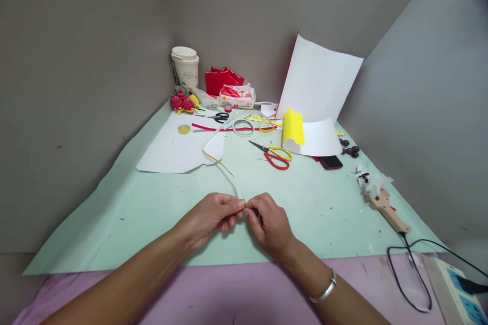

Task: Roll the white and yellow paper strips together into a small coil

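a thin paper strip [224, 166], white and yellow, is pinched at its near end between the fingertips of the left hand [213, 213] and right hand [269, 223], both closed tight on it. beyond the fingers it trails toward a white sheet [171, 150]. red-and-yellow scissors [276, 155] lie farther off, right of the strip, on the pale green mat [133, 213].
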Motion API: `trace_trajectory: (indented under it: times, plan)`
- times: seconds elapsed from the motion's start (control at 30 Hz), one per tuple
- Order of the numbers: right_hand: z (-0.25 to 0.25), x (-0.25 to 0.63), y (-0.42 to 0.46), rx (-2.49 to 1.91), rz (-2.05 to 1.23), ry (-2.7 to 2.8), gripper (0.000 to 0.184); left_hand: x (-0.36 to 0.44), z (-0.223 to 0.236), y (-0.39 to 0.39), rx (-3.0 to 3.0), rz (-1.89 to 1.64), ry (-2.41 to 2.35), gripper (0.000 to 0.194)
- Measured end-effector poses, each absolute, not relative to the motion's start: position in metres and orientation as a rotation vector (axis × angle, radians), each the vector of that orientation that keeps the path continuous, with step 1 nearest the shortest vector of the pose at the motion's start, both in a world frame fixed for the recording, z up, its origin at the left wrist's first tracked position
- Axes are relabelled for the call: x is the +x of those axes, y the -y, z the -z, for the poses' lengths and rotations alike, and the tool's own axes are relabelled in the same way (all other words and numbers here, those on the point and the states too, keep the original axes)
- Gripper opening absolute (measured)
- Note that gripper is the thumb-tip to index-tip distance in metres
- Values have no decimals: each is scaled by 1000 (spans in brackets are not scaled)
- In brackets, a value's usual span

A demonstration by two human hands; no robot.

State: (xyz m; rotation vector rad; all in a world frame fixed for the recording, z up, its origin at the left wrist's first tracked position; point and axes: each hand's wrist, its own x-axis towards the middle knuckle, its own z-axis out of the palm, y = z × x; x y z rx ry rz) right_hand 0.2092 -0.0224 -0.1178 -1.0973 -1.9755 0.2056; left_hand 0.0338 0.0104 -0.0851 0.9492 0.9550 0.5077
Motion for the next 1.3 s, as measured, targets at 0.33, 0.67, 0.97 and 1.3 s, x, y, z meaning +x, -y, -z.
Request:
trace_trajectory:
  times: [0.33, 0.67, 0.97, 1.3]
  plan:
    - [117, 209, 22, -1084, -249, 1953, 9, 35, 84, -10, 978, -518, -990, 37]
    - [118, 208, 23, -1094, -193, 1938, 9, 37, 85, -8, 925, -535, -966, 38]
    - [116, 213, 22, -1058, -423, 1982, 9, 33, 79, -13, 980, -456, -987, 38]
    - [115, 210, 20, -1089, -380, 1873, 4, 35, 85, -11, 928, -514, -968, 38]
